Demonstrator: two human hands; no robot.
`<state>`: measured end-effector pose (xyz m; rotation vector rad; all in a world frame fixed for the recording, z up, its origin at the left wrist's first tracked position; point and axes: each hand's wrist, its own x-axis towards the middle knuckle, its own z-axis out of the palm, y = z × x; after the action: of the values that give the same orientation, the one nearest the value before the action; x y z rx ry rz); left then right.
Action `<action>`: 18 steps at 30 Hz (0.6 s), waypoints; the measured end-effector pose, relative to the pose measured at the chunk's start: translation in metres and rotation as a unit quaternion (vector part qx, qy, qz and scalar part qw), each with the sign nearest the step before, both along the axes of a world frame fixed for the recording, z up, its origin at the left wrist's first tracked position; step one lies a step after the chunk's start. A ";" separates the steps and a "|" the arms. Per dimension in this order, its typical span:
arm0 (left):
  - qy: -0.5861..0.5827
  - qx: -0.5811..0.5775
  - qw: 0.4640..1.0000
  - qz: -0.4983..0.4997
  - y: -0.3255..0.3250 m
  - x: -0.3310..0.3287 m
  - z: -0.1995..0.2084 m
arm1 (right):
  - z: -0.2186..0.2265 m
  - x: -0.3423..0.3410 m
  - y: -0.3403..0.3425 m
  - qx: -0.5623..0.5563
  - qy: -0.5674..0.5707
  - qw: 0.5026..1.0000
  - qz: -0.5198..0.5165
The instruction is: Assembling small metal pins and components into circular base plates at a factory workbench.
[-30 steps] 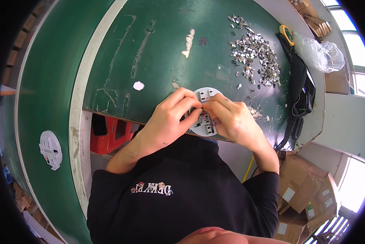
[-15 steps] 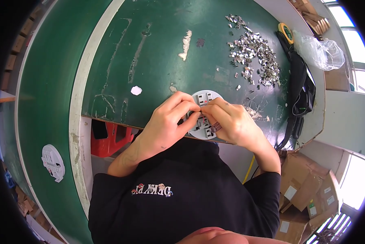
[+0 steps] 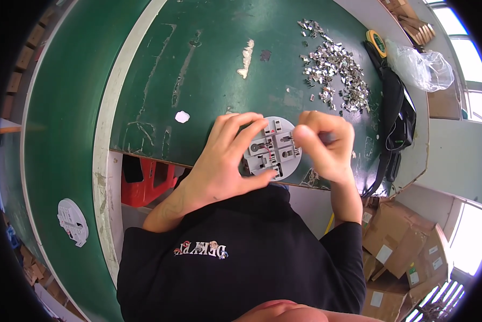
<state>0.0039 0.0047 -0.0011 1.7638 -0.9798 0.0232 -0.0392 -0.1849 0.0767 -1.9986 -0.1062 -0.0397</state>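
Note:
A round grey plastic housing [image 3: 290, 166] with raised compartments, small metal contacts and a red wire lies at the table's near edge. My left hand [image 3: 226, 150] spans its left side, fingertips at the far edge and thumb at the near edge, holding it. Just off the housing's right side, my right hand [image 3: 329, 145] is raised with its fingers curled and closed. A dark, blurred patch shows within its curl; I cannot make out what it is.
Many small metal clips [image 3: 340, 72] are heaped at the far right, beside a black bag [image 3: 399, 115] and a yellow tape measure [image 3: 377, 43]. Another grey round housing [image 3: 73, 222] lies on the green surface at left. A red stool [image 3: 149, 182] stands below the table.
My right hand has lifted off the housing and moved right, turning upward. My left hand has opened from a pinch to span the housing, uncovering its middle. The reddish translucent handle no longer shows.

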 end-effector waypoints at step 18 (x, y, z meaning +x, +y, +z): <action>-0.076 0.147 0.986 -0.001 -0.007 -0.010 -0.005 | -0.028 0.017 0.016 0.487 -0.035 0.872 0.036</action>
<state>-0.0060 -0.0023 -0.0062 2.0554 -1.1398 0.0116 -0.0223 -0.1686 0.0491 -0.9747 -0.1670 -0.0974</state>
